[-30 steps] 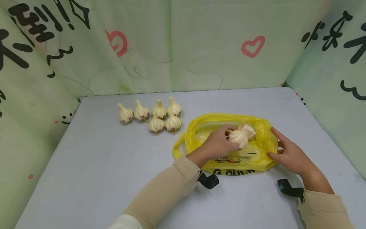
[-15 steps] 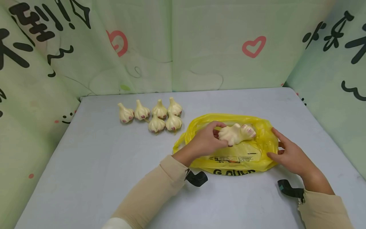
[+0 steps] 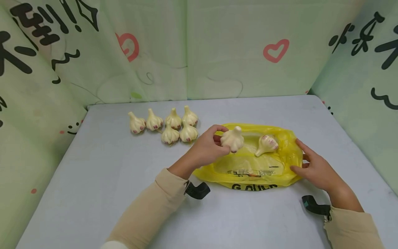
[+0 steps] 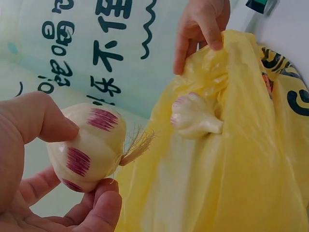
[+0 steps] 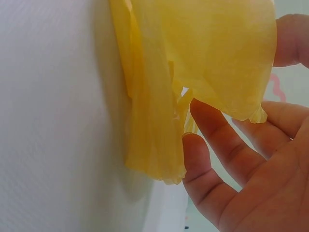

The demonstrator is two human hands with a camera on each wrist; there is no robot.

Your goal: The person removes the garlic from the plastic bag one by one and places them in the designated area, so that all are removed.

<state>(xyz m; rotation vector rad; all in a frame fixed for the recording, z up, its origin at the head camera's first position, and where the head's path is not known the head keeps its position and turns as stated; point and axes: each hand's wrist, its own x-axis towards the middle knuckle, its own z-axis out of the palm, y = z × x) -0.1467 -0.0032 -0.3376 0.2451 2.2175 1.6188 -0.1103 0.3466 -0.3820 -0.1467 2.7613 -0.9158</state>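
Observation:
My left hand (image 3: pixel 206 148) pinches a cream garlic bulb (image 3: pixel 233 140) between thumb and fingers, raised over the left part of a yellow plastic bag (image 3: pixel 290 148). The left wrist view shows the held bulb's purple streaks and its tuft of dry roots (image 4: pixel 137 146). A second garlic bulb (image 3: pixel 268 143) lies inside the bag's open mouth, towards the right. At the bag's right end my right hand (image 3: pixel 318 169) holds the thin plastic, thumb on one side and fingers on the other. In the right wrist view some fingertips are partly behind the plastic.
Several garlic bulbs (image 3: pixel 170 135) stand grouped at the back left of the pale table (image 3: pixel 109 173). Green printed curtains (image 3: pixel 217 52) enclose the back and sides. Black wrist cameras (image 3: pixel 199 191) sit below both hands.
My left hand has moved left with its garlic bulb, away from the bulb that stays in the bag. My right hand has kept its place at the bag.

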